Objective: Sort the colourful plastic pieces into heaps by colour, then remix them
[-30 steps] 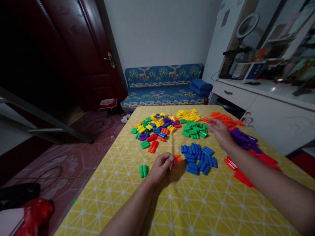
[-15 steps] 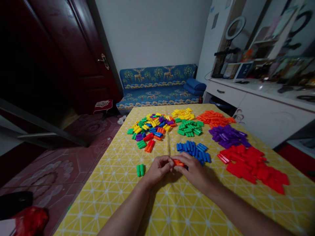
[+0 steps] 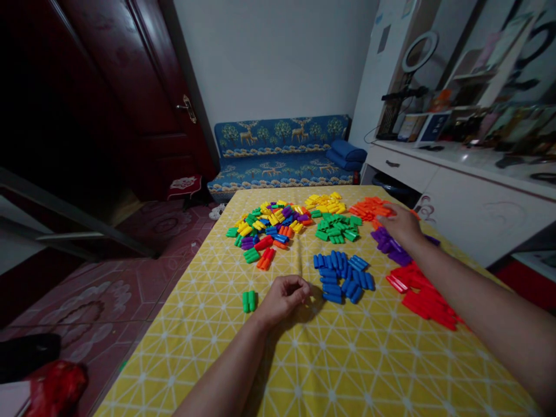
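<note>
My left hand [image 3: 287, 296] rests over the yellow cloth with its fingers curled in and the thumb close to them; nothing shows between them. To its left lies a green plastic building block [image 3: 249, 301], and to its right a pile of blue blocks [image 3: 343, 275]. Stretched far to the right, my right hand [image 3: 400, 225] is at the edge of the orange block pile [image 3: 367, 208], thumb and fingers closed around an orange block [image 3: 384, 212] that is mostly hidden. Its wrist passes over the purple pile [image 3: 386, 243], and the forearm covers part of the red pile [image 3: 428, 301].
A mixed-colour heap of blocks [image 3: 271, 223] lies at the table's back left. Green blocks [image 3: 337, 227] and yellow blocks [image 3: 325, 202] form piles at the back middle. Beyond the yellow tablecloth [image 3: 208, 347] stand a blue patterned sofa [image 3: 278, 156] and a white dresser [image 3: 469, 197].
My right hand has left my left hand and travelled right and away to the orange pile, taking the orange block with it. My left hand has stayed in place.
</note>
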Demonstrator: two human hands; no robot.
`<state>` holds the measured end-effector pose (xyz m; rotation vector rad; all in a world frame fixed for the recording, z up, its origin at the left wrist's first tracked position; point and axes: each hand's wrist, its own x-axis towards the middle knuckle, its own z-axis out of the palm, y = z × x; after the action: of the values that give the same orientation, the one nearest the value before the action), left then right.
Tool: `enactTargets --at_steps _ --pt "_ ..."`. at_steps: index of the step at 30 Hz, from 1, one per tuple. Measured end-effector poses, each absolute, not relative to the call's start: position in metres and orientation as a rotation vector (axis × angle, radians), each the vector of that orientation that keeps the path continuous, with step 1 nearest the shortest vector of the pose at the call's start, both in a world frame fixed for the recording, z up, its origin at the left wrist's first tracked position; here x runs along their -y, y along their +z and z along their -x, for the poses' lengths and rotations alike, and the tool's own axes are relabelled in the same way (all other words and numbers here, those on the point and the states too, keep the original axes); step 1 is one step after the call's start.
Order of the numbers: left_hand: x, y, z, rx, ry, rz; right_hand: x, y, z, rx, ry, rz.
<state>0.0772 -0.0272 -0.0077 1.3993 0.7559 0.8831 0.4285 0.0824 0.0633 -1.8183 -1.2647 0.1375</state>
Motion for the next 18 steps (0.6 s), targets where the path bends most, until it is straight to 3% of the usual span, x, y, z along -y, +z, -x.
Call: enactTargets --at_steps 5,11,18 --pt "0.028 -0.005 -0.078 -0.781 0.868 -1.394 -0.077 0.054 -0.374 1.308 0.268 1.605" --pt "0.028 -0.007 -0.077 -0.895 1.023 -1.527 0.007 0.004 -0.237 1.324 0.905 1.19" --pt "0.012 -0.006 -0.055 -1.554 1.493 -1.999 0.033 -0.025 -0.19 1.182 0.925 1.191"
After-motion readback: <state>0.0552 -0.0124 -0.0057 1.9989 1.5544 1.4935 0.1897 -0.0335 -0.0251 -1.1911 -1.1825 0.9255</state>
